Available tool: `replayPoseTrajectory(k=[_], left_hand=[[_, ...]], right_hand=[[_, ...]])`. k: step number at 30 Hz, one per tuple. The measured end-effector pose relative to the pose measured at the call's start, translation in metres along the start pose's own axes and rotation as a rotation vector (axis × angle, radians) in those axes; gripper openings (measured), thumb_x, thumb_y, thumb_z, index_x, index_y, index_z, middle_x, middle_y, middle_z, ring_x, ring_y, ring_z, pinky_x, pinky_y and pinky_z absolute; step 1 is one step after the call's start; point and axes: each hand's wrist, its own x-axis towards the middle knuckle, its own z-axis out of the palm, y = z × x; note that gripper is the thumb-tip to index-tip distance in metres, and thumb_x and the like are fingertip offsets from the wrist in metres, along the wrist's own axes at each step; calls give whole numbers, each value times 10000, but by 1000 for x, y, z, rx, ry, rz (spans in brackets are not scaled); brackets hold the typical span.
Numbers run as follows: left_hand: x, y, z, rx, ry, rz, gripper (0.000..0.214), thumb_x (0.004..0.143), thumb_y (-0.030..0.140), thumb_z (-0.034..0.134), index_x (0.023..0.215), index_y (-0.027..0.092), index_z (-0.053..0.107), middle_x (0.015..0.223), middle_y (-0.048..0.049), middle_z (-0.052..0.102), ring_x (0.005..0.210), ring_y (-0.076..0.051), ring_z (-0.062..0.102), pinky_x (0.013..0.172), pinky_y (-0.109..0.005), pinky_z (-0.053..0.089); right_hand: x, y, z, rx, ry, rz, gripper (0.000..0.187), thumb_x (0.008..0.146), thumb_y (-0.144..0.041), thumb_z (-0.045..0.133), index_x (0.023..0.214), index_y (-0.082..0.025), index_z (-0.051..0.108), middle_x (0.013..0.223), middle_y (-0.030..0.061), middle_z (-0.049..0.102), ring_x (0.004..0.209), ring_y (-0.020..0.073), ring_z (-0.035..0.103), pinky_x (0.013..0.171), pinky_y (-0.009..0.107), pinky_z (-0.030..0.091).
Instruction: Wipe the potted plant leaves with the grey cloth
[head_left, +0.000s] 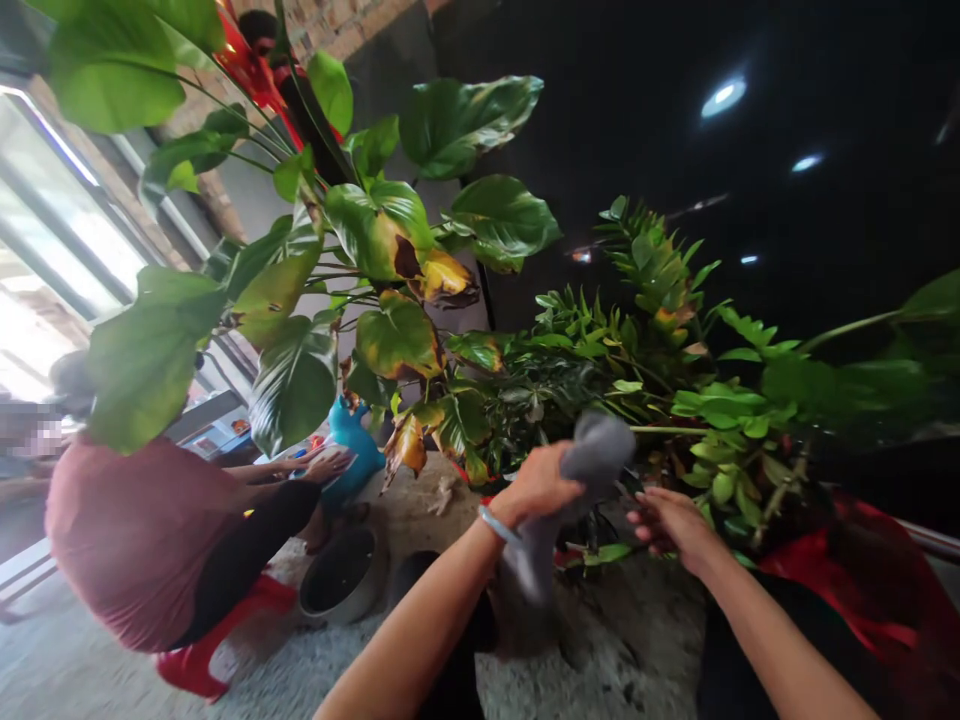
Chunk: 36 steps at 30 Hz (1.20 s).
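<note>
Left hand (538, 487): closed in a fist around a grey cloth (596, 448), thin bracelet (496, 524) on the wrist.
- The cloth bunches above the knuckles, up and to the right, and a tail hangs below the fist.
- Its long axis is near upright and tilted, with the top leaning toward the foliage.
- It looks soft, thick and matte, with no pattern; motion blurs its edges.

Right hand (670, 522): empty, palm down, fingers loosely spread and pointing left toward the cloth.
- It is just beside the cloth and a little lower, not touching it.
- Only the left hand has the cloth, though the right is near its hanging part.

Beyond both hands, ahead and above:
- A small-leaved glossy plant (675, 400) has stems fanning up and right. Its lower fronds are just beside the cloth's bunched top, but blur hides whether they touch.
- To the left, a large-leaved plant (292, 385) has several yellow and brown leaves (446, 275).

Further out, left:
- A co-worker in a maroon shirt (135, 540) sits on a red stool (225, 640), with their own hands at a teal object (356, 440).
- An empty grey pot (341, 580) stands on the rough floor (637, 620) between that person and the left forearm.
</note>
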Motion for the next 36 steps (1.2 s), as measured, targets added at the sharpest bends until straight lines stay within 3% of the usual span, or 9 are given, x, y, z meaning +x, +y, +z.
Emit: replayPoseTrajectory(k=[3, 5, 12, 14, 18, 21, 26, 31, 36], left_hand=[[-37, -11, -11, -72, -301, -37, 244, 572, 101, 652, 770, 196, 758, 621, 38, 680, 576, -183, 615, 481, -234, 444], [-42, -5, -25, -133, -354, -100, 283, 587, 112, 652, 840, 184, 755, 675, 37, 695, 618, -173, 623, 534, -225, 464], [13, 16, -29, -128, 236, -4, 484, 687, 152, 607, 1170, 167, 632, 1072, -36, 699, 974, -223, 619, 879, -284, 467], [7, 6, -19, 24, 119, -58, 472, 669, 121, 596, 1137, 157, 655, 1023, -54, 714, 929, -238, 633, 851, -305, 473], [-36, -16, -11, 146, -344, -224, 311, 616, 117, 607, 895, 160, 735, 791, -31, 721, 765, -246, 649, 670, -298, 475], [-62, -17, -17, -26, -420, -303, 280, 594, 144, 625, 846, 189, 736, 750, 9, 707, 758, -230, 644, 625, -266, 460], [-75, -2, -22, -267, -279, -313, 330, 600, 184, 630, 916, 195, 724, 791, 19, 706, 796, -220, 624, 671, -263, 457], [-86, -4, -13, -314, 122, -360, 264, 571, 238, 692, 826, 175, 659, 729, -1, 653, 738, -205, 576, 654, -280, 441], [-93, 2, 16, -616, 398, -452, 303, 609, 390, 720, 791, 177, 605, 714, 1, 619, 724, -182, 576, 677, -287, 466]], right_hand=[[0, 3, -2, -19, -11, 13, 117, 707, -137, 574, 620, -208, 541, 338, -62, 501, 273, 120, 491, 262, 166, 286], [-1, 3, -3, -24, -23, 12, 123, 696, -138, 594, 601, -202, 550, 347, -57, 506, 283, 119, 503, 274, 166, 288], [-6, -3, 2, -17, -26, -8, 127, 719, -184, 596, 622, -207, 516, 428, -24, 597, 318, 103, 510, 310, 170, 339], [-7, -3, 3, -13, -9, -7, 158, 717, -185, 597, 610, -215, 486, 415, -32, 587, 307, 102, 498, 302, 170, 335], [-9, -3, 1, -15, 14, -3, 159, 693, -167, 613, 588, -209, 501, 403, -19, 593, 287, 108, 493, 277, 165, 298], [-11, -4, 0, -10, 25, -12, 121, 685, -176, 600, 586, -204, 536, 395, -13, 594, 283, 110, 492, 276, 168, 299], [-11, -6, -1, 29, 46, -50, 122, 625, -232, 615, 563, -227, 510, 327, -60, 496, 259, 113, 449, 289, 199, 321], [-33, 2, -1, 129, 167, -154, 246, 573, -345, 624, 781, -220, 586, 465, -3, 635, 363, 172, 557, 336, 250, 390], [-83, 37, 34, 12, 21, -483, 554, 574, -504, 665, 1039, -204, 643, 1020, 124, 740, 970, 314, 680, 744, 393, 564]])
